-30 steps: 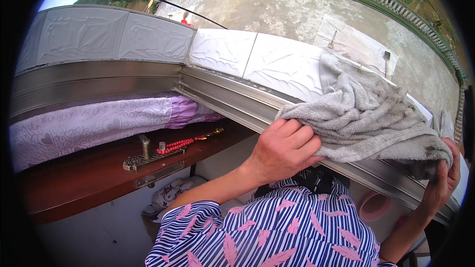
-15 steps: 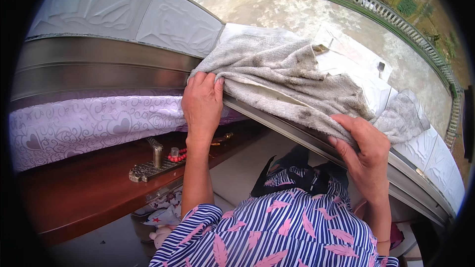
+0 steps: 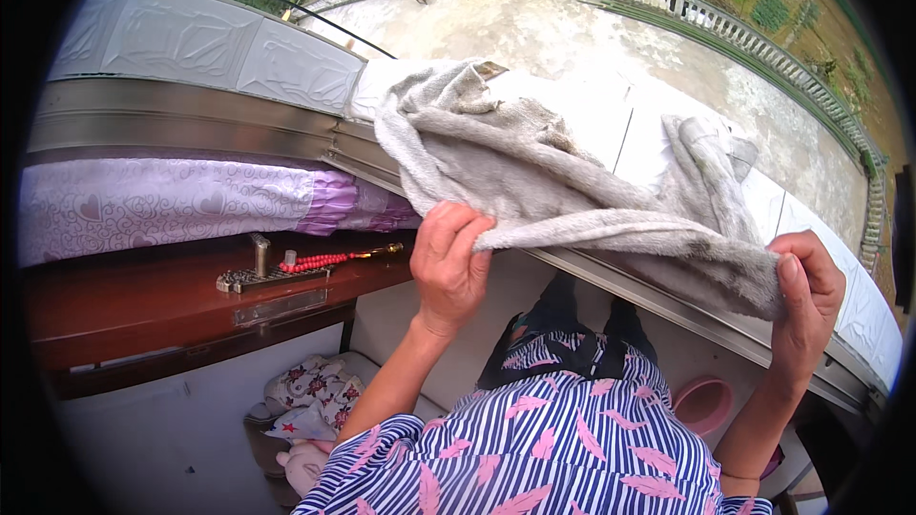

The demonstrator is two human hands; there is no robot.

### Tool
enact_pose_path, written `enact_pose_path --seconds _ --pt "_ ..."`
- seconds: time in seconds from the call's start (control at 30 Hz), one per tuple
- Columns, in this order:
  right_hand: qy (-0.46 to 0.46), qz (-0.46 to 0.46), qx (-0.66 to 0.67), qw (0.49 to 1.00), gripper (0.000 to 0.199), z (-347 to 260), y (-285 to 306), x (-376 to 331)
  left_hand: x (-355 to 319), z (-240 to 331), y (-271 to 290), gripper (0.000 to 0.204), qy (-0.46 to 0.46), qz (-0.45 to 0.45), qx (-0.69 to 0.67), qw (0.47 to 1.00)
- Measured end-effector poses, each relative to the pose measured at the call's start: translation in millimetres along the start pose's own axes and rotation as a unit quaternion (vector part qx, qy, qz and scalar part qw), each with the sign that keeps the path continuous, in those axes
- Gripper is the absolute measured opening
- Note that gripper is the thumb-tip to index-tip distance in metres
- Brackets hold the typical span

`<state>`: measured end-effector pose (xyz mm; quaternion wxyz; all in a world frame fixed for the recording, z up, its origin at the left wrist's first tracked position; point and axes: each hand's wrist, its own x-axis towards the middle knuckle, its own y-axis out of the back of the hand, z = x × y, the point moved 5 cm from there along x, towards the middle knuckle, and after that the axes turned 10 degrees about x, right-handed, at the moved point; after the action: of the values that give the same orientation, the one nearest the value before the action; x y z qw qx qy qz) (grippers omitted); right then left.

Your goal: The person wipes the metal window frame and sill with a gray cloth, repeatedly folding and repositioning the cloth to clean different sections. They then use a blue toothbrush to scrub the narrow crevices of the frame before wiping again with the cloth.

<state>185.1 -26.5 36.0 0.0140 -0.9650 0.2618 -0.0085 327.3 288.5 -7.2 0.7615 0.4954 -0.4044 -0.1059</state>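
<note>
A grey, dirt-stained cloth [image 3: 572, 181] lies in loose folds over the white tiled window ledge [image 3: 649, 124], its near edge drawn out between my two hands. My left hand [image 3: 452, 262] pinches that edge at the cloth's left end, above the metal window track [image 3: 611, 277]. At the other end my right hand [image 3: 806, 286] grips the corner between thumb and fingers. The near edge hangs partly over the track, with dark smudges near my right hand. Beyond it, the rest of the cloth is bunched on the ledge.
On the left a brown wooden door or panel [image 3: 172, 310] has a metal handle [image 3: 260, 253] with red beads [image 3: 320, 261]. A purple patterned curtain [image 3: 172, 205] runs above it. Below stands a pink basin [image 3: 703, 404]. Outside lies a concrete yard [image 3: 458, 24] with a balustrade [image 3: 706, 14].
Both hands have moved apart and toward me, the right one further right, pulling the cloth's near edge out. The cloth has spread and its far folds have shifted left.
</note>
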Motion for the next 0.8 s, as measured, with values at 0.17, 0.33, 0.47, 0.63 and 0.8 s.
enact_pose_path --seconds 0.17,0.33,0.47,0.63,0.8 --pt "-0.022 0.006 -0.056 0.998 0.024 26.9 86.8 -62.6 5.4 87.9 -14.7 0.025 -0.077 -0.051 -0.064 0.994" --pt "-0.030 -0.028 -0.050 0.998 0.031 30.3 106.1 -99.5 -0.2 104.1 -12.4 0.028 -0.113 -0.073 -0.046 0.990" --pt "-0.059 -0.121 -0.079 0.988 0.037 5.2 73.6 -89.5 16.7 52.4 -8.0 0.021 -0.096 -0.057 0.071 0.991" --pt "-0.076 -0.350 -0.133 0.924 0.025 4.2 -31.0 -67.2 15.2 -21.5 12.8 0.015 -0.047 -0.070 0.168 0.982" --pt "-0.048 -0.342 -0.163 0.924 0.027 6.6 -98.4 -36.8 30.0 -87.4 33.9 0.017 0.001 -0.059 0.281 0.958"
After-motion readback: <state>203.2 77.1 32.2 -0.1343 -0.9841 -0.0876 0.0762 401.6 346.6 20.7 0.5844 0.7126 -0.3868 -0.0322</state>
